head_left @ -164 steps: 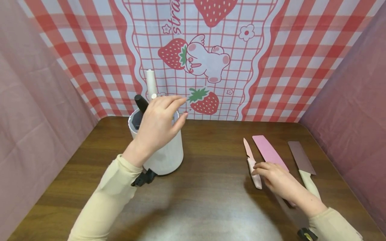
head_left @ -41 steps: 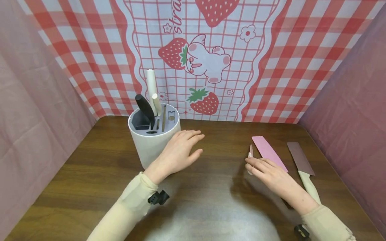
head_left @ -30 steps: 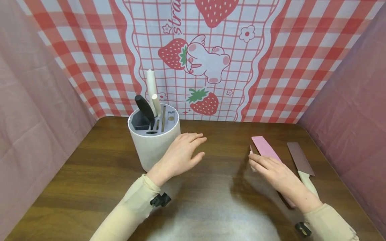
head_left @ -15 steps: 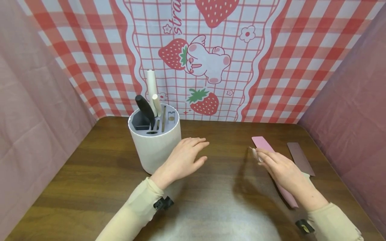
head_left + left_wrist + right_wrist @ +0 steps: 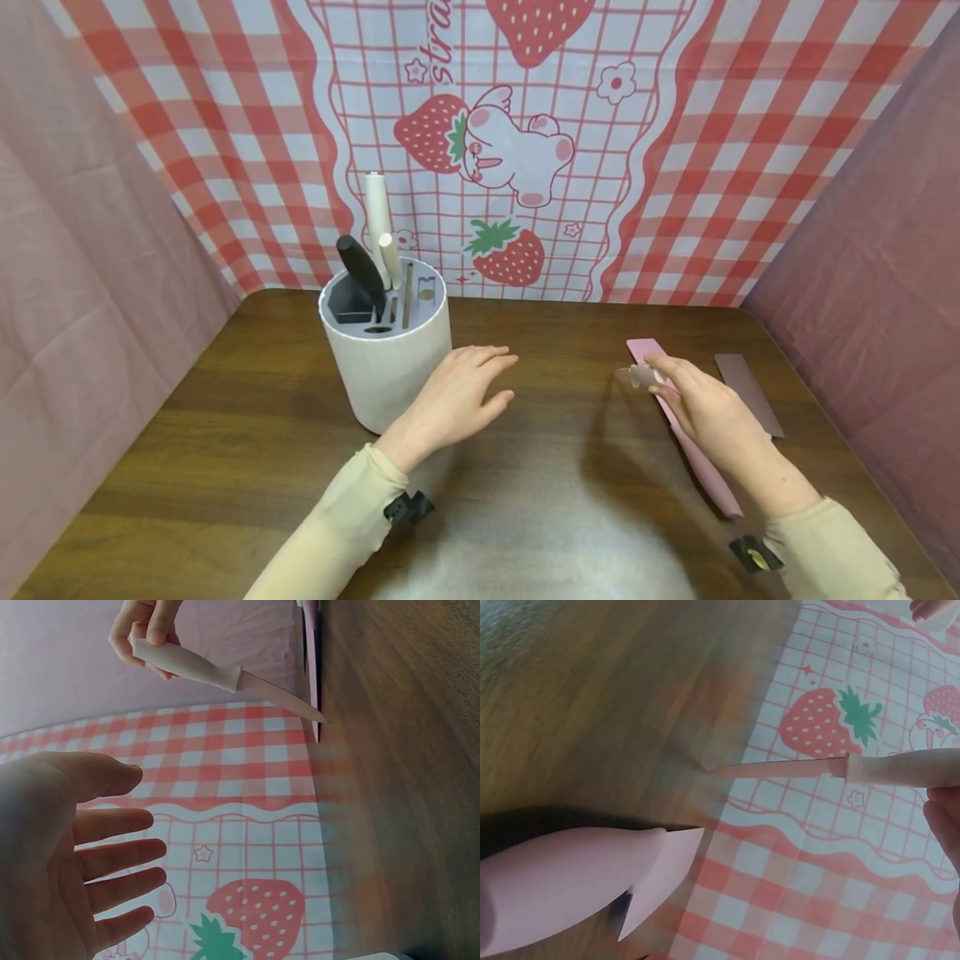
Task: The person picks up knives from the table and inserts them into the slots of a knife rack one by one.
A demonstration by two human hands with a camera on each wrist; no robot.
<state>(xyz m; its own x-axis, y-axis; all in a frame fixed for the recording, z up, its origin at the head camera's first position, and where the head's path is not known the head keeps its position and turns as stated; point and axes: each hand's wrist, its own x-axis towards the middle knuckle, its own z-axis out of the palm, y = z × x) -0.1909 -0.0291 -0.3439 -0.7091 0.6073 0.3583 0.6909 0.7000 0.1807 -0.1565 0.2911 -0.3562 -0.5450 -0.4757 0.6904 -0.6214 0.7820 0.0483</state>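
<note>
Head view, nearest first: the person's left hand point(image 5: 453, 400) holds nothing, its fingers extended and thumb apart. The right hand point(image 5: 712, 408) grips the small knife with an off-white handle and a narrow pink blade point(image 5: 229, 677), thumb on 1 side of the handle and curled fingers on the other. That knife is raised over the right part of the brown wood-grain table point(image 5: 540, 517), blade sloping down; whether its tip touches the wood I cannot tell.

It should handle as light and stiff, its smooth handle perhaps a little slippery. The best hold is likely the handle's middle, or closer to the blade for steadier control, fingers clear of the edge.

Beneath it lies the broad all-pink knife point(image 5: 701, 462), probably heavier. To its right is the flat mauve blade point(image 5: 748, 396), its handle mostly hidden. Farther left stands the white cylindrical knife holder point(image 5: 393, 375), bearing 1 black handle point(image 5: 360, 267) and 2 pale ones point(image 5: 377, 212). Behind everything hangs the red-and-white strawberry cloth point(image 5: 517, 150).
</note>
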